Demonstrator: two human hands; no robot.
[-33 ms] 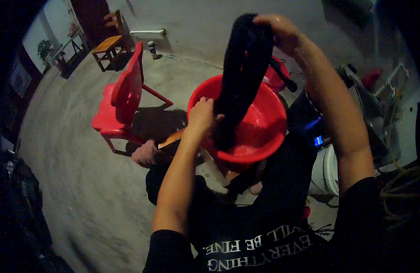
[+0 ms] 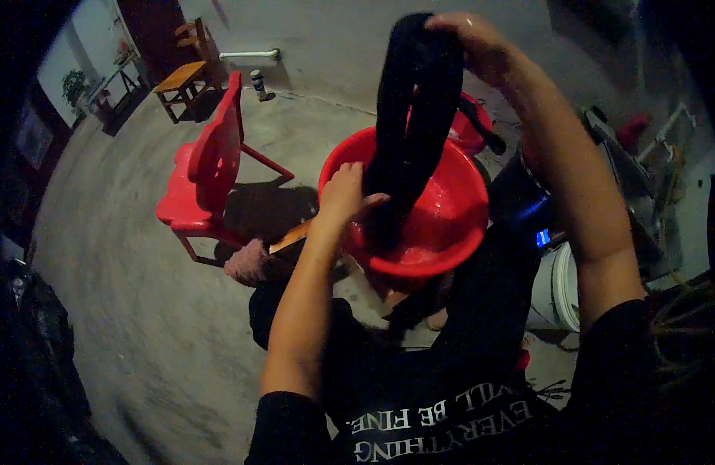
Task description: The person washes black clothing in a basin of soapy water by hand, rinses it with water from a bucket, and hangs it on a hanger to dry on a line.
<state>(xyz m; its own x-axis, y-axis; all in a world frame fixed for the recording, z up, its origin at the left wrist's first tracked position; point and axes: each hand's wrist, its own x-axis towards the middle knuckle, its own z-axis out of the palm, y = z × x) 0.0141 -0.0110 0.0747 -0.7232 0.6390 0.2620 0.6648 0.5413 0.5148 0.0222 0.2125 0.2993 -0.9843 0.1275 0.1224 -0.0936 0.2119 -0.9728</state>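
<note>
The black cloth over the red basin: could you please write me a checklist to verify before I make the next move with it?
1. Right hand holds the upper end of the black cloth: ok.
2. Left hand is lower down, at the cloth's left side: ok. Whether its fingers close around the cloth: cannot tell, they are partly hidden.
3. Red basin lies below the cloth in the view: ok.
4. Cloth lifted free of the basin's bottom: cannot tell, the lower end is too dark.
5. Red chair stands apart from the basin, to the left: ok.
</note>
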